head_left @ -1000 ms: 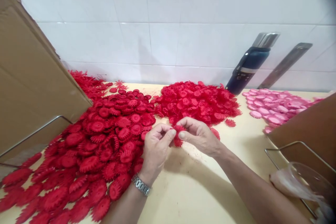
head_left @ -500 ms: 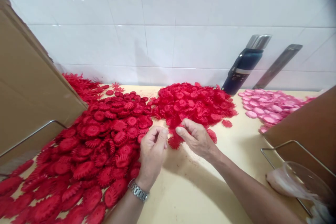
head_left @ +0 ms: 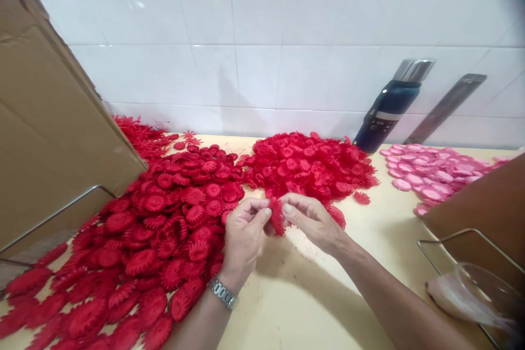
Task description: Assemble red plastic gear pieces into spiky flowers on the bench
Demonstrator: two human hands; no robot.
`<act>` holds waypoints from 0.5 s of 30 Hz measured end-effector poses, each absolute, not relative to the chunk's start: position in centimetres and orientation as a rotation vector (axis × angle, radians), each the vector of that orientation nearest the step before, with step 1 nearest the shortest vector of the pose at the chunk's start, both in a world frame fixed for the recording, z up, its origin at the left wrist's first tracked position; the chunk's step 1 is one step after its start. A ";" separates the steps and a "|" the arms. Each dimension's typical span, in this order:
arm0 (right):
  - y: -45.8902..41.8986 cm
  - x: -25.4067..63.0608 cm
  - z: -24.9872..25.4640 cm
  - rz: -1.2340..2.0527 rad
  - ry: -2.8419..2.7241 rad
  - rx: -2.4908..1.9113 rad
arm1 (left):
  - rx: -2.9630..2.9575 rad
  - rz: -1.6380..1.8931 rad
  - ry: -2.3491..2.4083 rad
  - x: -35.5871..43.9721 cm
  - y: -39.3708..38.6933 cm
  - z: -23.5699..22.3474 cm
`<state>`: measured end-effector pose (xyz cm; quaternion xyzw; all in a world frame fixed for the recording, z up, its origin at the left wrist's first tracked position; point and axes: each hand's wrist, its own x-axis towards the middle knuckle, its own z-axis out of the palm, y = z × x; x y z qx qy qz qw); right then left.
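A small red disc with a fringed, petal-like edge (head_left: 277, 217) is held up between my two hands, turned nearly edge-on. My left hand (head_left: 247, 229), with a metal watch on its wrist, pinches its left side between thumb and fingers. From the other side, the thumb and fingers of my right hand (head_left: 315, 222) close on the same disc. Left of my hands spreads a large heap of red fringed discs (head_left: 180, 202), looking thick or stacked. Just beyond them lies a second heap of red fringed discs (head_left: 307, 164).
Cardboard (head_left: 53, 98) rises at the left, with another brown panel (head_left: 484, 208) at the right. A dark blue flask (head_left: 388, 106) and a metal bar (head_left: 447, 109) stand by the tiled wall. Pink discs (head_left: 438, 172), a wire stand (head_left: 455, 234) and a clear plastic cup (head_left: 471, 295) are at the right.
My hands have come closer together, and the red disc now shows plainly between both sets of fingertips. The whole view has shifted slightly, moving things rightward in the picture.
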<state>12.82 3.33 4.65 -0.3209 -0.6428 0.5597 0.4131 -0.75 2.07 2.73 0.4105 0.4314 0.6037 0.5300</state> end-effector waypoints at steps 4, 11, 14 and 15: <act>3.4 12.6 4.4 1.516 -1.488 -0.766 | 0.944 1.436 0.999 -0.8 2.0 2.8; 3.3 12.1 3.4 1.432 -1.394 -0.839 | 0.812 1.507 0.969 -0.1 1.9 2.7; 3.2 12.2 3.1 1.435 -1.431 -0.768 | 0.747 1.487 0.937 -0.3 2.1 2.9; 3.2 12.3 3.1 1.434 -1.449 -0.747 | 0.736 1.487 0.933 -0.6 2.2 3.0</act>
